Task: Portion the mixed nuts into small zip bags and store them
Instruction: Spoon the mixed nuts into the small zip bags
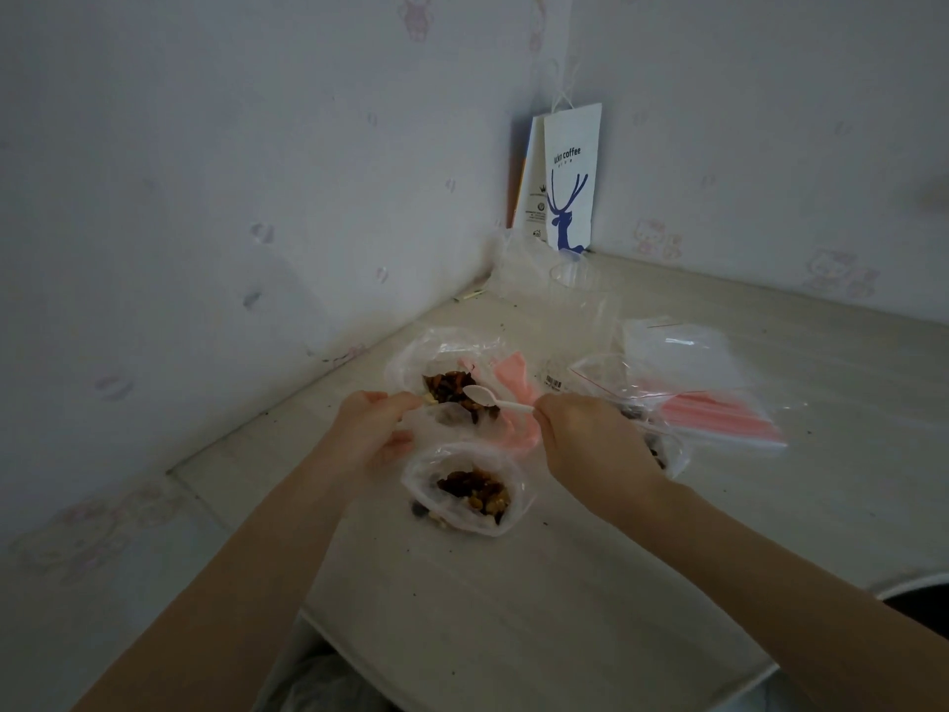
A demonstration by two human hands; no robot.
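Note:
A clear plastic bag of mixed nuts (452,385) lies open on the table, with pink plastic beside it. My left hand (372,429) grips the near edge of a clear bag between the two nut piles. My right hand (585,444) pinches the handle of a white plastic spoon (485,397), whose bowl hovers over the far nuts. Nearer to me sits a second clear bag holding nuts (475,493). A stack of small zip bags with red strips (708,398) lies to the right, partly behind my right hand.
A white paper coffee bag with a blue deer (570,182) stands in the wall corner, with crumpled clear plastic and a clear cup (567,274) in front of it. The pale table (513,608) ends close to me; walls border its left and far sides.

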